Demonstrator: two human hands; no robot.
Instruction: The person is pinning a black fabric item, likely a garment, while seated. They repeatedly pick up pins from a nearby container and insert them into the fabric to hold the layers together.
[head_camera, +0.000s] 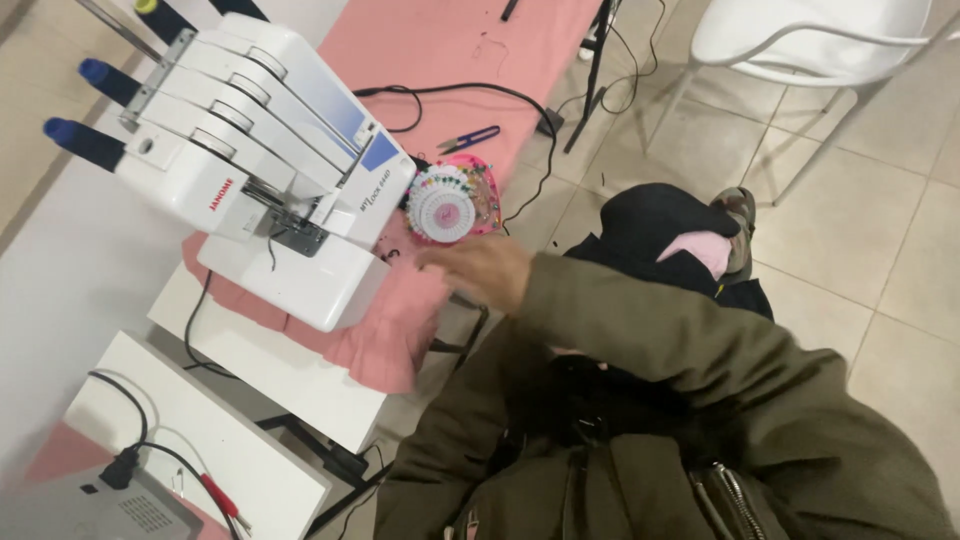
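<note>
My right hand (478, 270) reaches out of an olive jacket sleeve (700, 350) over the edge of the pink cloth (440, 50) that covers the table. It is motion-blurred, with fingers stretched out and nothing in them. Just beyond the fingertips lies a round white wheel of coloured-head pins (445, 205) on a pink holder. To its left stands a white overlock sewing machine (290, 190) with blue thread cones (85, 142) at its back. My left hand is out of view.
Blue thread snips (470, 138) and a black cable (520, 100) lie on the pink cloth. A pile of black, pink and camouflage fabric (690, 235) sits on the tiled floor, and a white chair (800, 40) stands at top right. A second white table (230, 460) at lower left carries a grey device (90, 505).
</note>
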